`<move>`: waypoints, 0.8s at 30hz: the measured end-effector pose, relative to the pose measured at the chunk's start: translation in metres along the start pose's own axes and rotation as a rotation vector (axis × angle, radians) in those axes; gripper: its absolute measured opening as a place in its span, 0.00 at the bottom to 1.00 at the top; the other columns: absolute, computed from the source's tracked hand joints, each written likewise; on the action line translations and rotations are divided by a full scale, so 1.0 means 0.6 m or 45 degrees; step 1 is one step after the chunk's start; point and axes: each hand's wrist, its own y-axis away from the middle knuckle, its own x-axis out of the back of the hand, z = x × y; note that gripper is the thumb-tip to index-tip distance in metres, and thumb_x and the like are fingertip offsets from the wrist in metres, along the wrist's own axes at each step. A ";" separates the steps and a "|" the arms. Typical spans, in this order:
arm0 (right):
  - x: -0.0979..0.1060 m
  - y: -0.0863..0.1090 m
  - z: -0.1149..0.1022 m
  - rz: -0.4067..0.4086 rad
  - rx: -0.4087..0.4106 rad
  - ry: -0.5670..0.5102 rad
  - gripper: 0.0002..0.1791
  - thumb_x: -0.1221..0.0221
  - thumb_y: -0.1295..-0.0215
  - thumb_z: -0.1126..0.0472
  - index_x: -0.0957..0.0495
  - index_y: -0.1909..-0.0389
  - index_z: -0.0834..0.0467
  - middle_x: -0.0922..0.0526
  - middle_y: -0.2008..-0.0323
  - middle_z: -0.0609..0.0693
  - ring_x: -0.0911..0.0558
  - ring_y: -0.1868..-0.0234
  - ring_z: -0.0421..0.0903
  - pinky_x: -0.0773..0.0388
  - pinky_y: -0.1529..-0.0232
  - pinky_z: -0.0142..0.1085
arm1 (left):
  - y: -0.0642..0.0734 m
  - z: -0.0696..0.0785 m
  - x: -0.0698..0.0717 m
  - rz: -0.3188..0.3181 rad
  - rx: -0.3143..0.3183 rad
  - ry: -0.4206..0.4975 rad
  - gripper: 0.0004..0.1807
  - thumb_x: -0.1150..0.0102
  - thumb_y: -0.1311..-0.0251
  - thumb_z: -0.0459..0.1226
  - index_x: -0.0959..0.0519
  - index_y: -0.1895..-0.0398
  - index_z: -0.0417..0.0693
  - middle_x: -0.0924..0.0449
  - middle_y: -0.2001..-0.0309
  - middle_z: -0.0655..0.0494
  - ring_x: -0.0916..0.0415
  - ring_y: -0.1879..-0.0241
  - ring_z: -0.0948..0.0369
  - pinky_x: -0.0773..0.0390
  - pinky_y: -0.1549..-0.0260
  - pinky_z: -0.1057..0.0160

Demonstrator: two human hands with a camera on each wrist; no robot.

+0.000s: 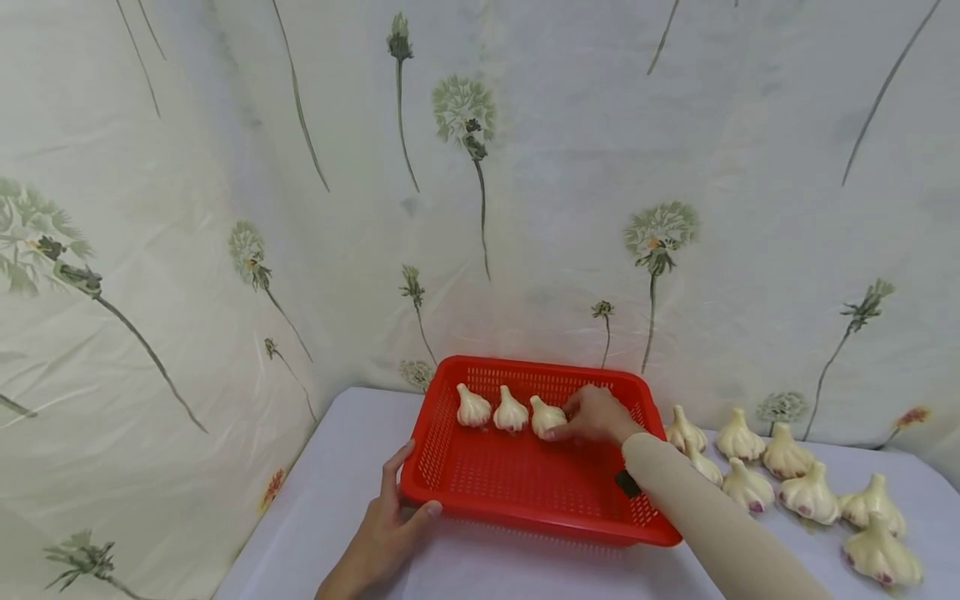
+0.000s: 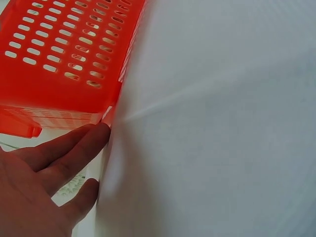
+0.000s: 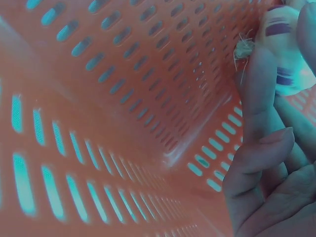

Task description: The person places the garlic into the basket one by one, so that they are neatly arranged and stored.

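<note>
Through the head camera I saw a red plastic basket (image 1: 517, 473) with slotted walls, set on a table (image 1: 322, 483) covered in white. Inside, three pale garlic bulbs stood in a row toward the far side, necks up: the left bulb (image 1: 473, 408), the middle bulb (image 1: 511, 412) and the third bulb (image 1: 546, 419). The person's right hand (image 1: 596, 414) was in the basket, thumb and fingers pinching that third bulb; my right wrist view showed purple streaks on it. Well apart from it, the left hand (image 1: 386, 521) rested against the basket's near left corner, thumb and fingers spread. A cream sleeve (image 1: 712, 508) covered the right forearm. Beyond it, to the right, eight more bulbs (image 1: 810, 493) lay clustered on the table. Behind hung a pale sheet (image 1: 540, 208) printed with dandelions.
</note>
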 end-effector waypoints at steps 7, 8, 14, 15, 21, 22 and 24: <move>0.001 0.004 0.005 -0.003 -0.015 0.016 0.16 0.19 0.47 0.45 0.07 0.65 0.51 0.15 0.79 0.48 0.20 0.73 0.47 0.18 0.70 0.37 | 0.002 0.007 0.000 -0.025 0.027 -0.034 0.46 0.32 0.32 0.51 0.50 0.18 0.73 0.15 0.38 0.53 0.16 0.43 0.66 0.21 0.38 0.58; 0.002 0.005 0.006 -0.001 -0.017 0.011 0.17 0.19 0.48 0.45 0.07 0.65 0.51 0.14 0.78 0.48 0.20 0.73 0.47 0.18 0.70 0.37 | 0.002 0.009 0.000 -0.027 0.029 -0.038 0.46 0.32 0.32 0.51 0.50 0.18 0.72 0.14 0.38 0.54 0.16 0.43 0.67 0.21 0.38 0.59; 0.018 0.018 0.008 0.039 -0.039 0.017 0.24 0.18 0.52 0.39 0.07 0.62 0.52 0.13 0.75 0.44 0.20 0.70 0.46 0.19 0.68 0.38 | 0.002 0.020 0.009 -0.050 0.035 -0.112 0.46 0.32 0.32 0.53 0.48 0.18 0.71 0.13 0.40 0.55 0.16 0.44 0.66 0.20 0.40 0.57; 0.024 0.023 0.006 0.038 -0.042 0.012 0.24 0.19 0.51 0.39 0.07 0.62 0.53 0.13 0.75 0.45 0.20 0.70 0.47 0.19 0.68 0.38 | 0.002 0.021 0.011 -0.054 0.035 -0.131 0.45 0.32 0.32 0.54 0.48 0.18 0.71 0.12 0.42 0.55 0.16 0.45 0.67 0.19 0.41 0.57; 0.075 0.054 -0.018 -0.002 -0.049 -0.202 0.36 0.22 0.44 0.39 0.13 0.46 0.64 0.09 0.59 0.57 0.11 0.64 0.50 0.12 0.56 0.47 | -0.001 0.025 0.022 -0.078 0.056 -0.110 0.45 0.31 0.32 0.53 0.47 0.20 0.71 0.10 0.47 0.56 0.14 0.51 0.68 0.17 0.47 0.61; 0.086 0.060 -0.023 -0.009 -0.053 -0.246 0.39 0.23 0.44 0.39 0.15 0.41 0.64 0.09 0.54 0.57 0.10 0.62 0.50 0.12 0.53 0.49 | -0.002 0.025 0.022 -0.077 0.062 -0.100 0.45 0.30 0.33 0.53 0.46 0.20 0.71 0.10 0.48 0.56 0.14 0.52 0.68 0.17 0.48 0.62; 0.110 0.072 -0.029 -0.034 -0.041 -0.317 0.44 0.24 0.41 0.38 0.20 0.34 0.65 0.11 0.46 0.60 0.09 0.57 0.51 0.14 0.48 0.53 | -0.003 0.025 0.023 -0.075 0.062 -0.091 0.45 0.30 0.33 0.53 0.46 0.20 0.70 0.10 0.48 0.56 0.14 0.53 0.68 0.17 0.50 0.64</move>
